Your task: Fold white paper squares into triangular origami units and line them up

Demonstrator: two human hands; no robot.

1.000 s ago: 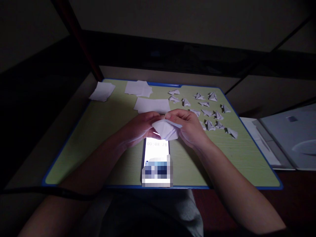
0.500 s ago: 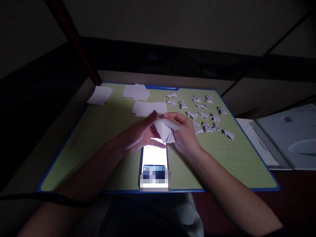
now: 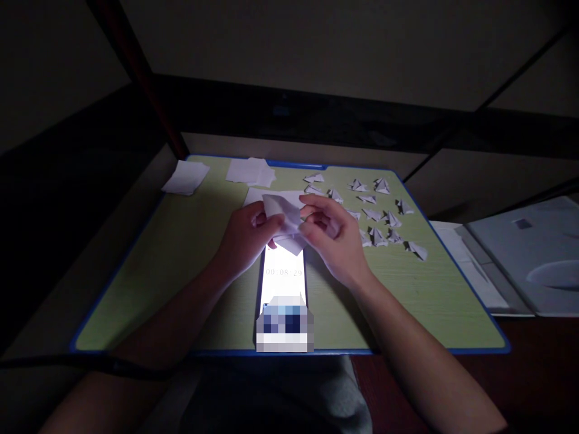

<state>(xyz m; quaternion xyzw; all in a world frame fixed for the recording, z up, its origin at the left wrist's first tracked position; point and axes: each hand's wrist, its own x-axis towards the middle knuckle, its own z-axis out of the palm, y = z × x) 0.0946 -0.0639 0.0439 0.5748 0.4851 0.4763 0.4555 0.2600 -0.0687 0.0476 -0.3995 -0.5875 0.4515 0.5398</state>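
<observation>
A partly folded white sheet of paper (image 3: 281, 208) is held up above the phone, creased and with a flap pointing down. My left hand (image 3: 244, 236) grips its left side, thumb pressed on the front and the other fingers behind. My right hand (image 3: 338, 238) is at the paper's right edge, fingers curled, with the thumb tip against it. Below the paper a phone (image 3: 283, 283) lies lit on the table, showing a running timer. Its lower part is blurred out. Behind my hands a flat white sheet (image 3: 253, 196) is partly covered.
Several small folded paper pieces (image 3: 377, 235) are spread over the right side of the green, blue-edged table (image 3: 158, 289). Stacks of white paper (image 3: 185, 178) and loose sheets (image 3: 250, 172) lie at the back left. An open white box (image 3: 525, 265) stands beyond the right edge.
The paper has turned and moved slightly left. My left hand, earlier spread beside it, has closed on its left side. My right hand has shifted its hold to the right edge.
</observation>
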